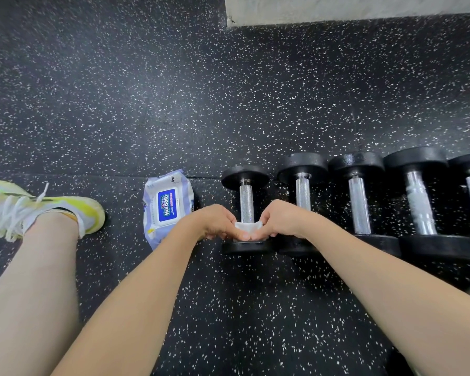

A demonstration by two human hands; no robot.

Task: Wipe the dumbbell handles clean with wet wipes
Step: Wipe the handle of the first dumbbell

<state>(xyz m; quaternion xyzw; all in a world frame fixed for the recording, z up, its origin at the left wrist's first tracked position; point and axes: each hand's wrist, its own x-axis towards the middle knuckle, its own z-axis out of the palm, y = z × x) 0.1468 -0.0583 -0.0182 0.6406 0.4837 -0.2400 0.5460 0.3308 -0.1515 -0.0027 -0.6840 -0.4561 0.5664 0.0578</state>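
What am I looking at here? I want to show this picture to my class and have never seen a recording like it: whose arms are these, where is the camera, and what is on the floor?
There is no machine here. A person wears a camera on the head, so the one picture looks down along their own arms. The left hand and right hand together pinch a folded white wet wipe at the near end of the leftmost dumbbell. Four more dumbbells lie in a row to its right on the speckled black rubber floor. A pack of wet wipes lies left of them, and the person's shoe shows at far left.
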